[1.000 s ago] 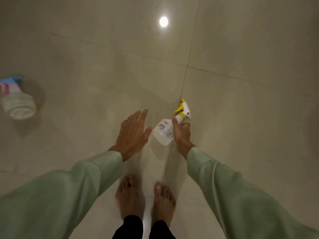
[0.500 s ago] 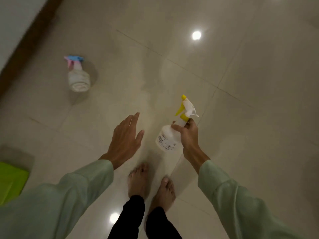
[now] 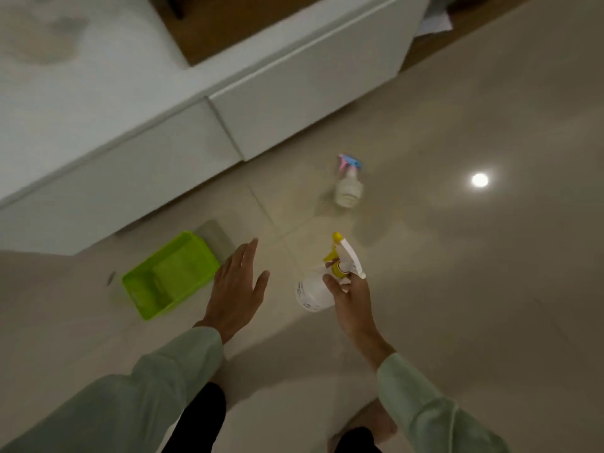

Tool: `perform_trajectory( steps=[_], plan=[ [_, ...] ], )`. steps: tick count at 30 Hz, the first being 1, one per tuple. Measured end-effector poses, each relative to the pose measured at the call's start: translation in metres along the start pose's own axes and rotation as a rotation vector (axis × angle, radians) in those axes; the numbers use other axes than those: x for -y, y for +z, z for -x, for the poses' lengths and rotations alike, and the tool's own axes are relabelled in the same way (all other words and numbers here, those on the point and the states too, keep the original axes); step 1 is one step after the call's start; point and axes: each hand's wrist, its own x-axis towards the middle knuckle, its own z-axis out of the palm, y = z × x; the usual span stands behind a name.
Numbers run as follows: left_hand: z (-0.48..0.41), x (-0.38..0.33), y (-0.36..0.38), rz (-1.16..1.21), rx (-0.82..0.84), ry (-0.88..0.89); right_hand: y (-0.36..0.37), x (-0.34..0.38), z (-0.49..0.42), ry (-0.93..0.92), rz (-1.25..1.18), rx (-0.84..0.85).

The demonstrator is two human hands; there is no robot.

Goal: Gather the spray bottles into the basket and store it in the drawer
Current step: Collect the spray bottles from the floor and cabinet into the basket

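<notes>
A glossy beige tiled floor mirrors a round ceiling light. Papers lie at the top right, blurred, on a brown surface.

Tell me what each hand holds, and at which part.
The right hand holds the yellow-nozzle bottle at its neck, just under the trigger head, fingers wrapped around it. The left hand is open and holds nothing.

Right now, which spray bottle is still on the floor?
The pink-and-blue-topped spray bottle, standing near the white cabinet. The yellow-topped spray bottle is held in the right hand.
</notes>
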Motion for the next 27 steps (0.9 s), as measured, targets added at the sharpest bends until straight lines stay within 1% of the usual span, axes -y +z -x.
perform_trajectory(
  steps=[4,7,12,16,19,22,27],
  plan=[
    [0.001,0.103,-0.035,0.019,0.005,-0.108,0.115,0.014,-0.003,-0.078,0.133,0.075],
    [0.007,0.174,-0.058,0.075,0.019,-0.183,0.203,0.023,-0.001,-0.106,0.181,0.057],
    [0.001,0.256,-0.084,0.108,0.033,-0.248,0.313,0.025,-0.01,-0.18,0.258,0.046],
    [-0.019,0.301,-0.086,0.116,0.045,-0.268,0.373,0.007,-0.028,-0.228,0.345,0.075],
    [-0.036,0.327,-0.078,0.125,0.043,-0.275,0.404,-0.018,-0.045,-0.259,0.422,0.12],
    [-0.053,0.348,-0.065,0.135,0.018,-0.283,0.427,-0.044,-0.065,-0.323,0.529,0.168],
    [-0.082,0.366,-0.042,0.194,-0.031,-0.299,0.448,-0.082,-0.094,-0.304,0.614,0.175]
  ],
)
